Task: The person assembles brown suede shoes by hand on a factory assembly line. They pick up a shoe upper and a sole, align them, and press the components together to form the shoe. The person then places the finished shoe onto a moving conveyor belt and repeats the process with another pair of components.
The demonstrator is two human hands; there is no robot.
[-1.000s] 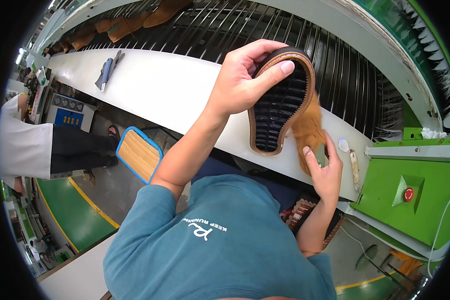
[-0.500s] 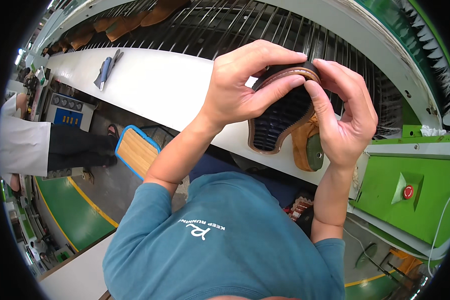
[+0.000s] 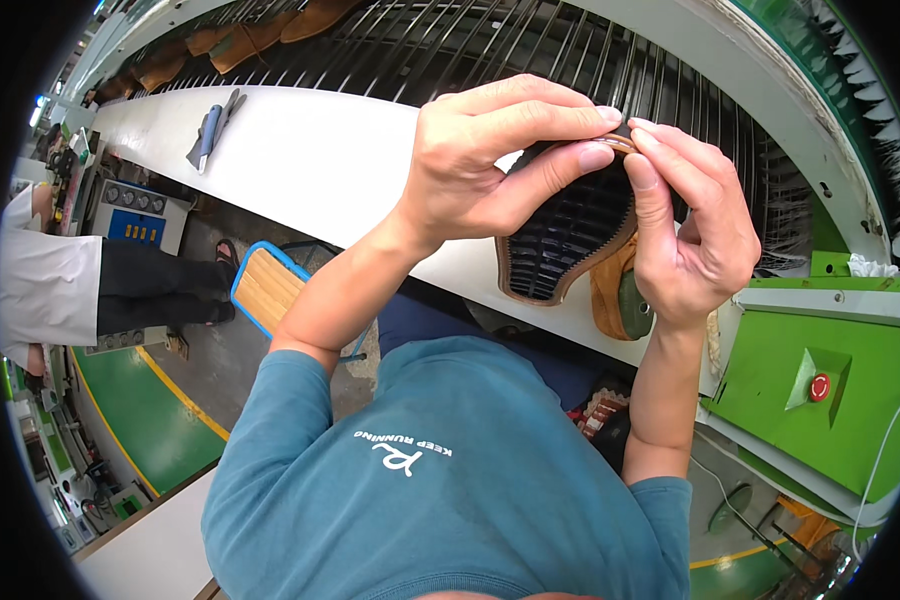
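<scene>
1. Pinching the far rim of one sole [image 3: 560,240] with the left hand [image 3: 475,165] and the right hand [image 3: 698,225], closed thumb-to-fingers on that edge and almost meeting there.
2. Held up over the front edge of the counter [image 3: 300,150]; black, shiny and ribbed across the middle, edged in brown with small teeth along the inside.
3. Covered partly at the far end; hard to tell whether touching the counter.
4. Can see only part of one tan shoe [image 3: 610,290], green at one end, behind the sole.
5. Can count one blue-handled tool [image 3: 209,137] farther left, kind unclear.
6. Can count at least three brown shoes [image 3: 315,20] along the metal rods [image 3: 395,55], cut off above.
</scene>
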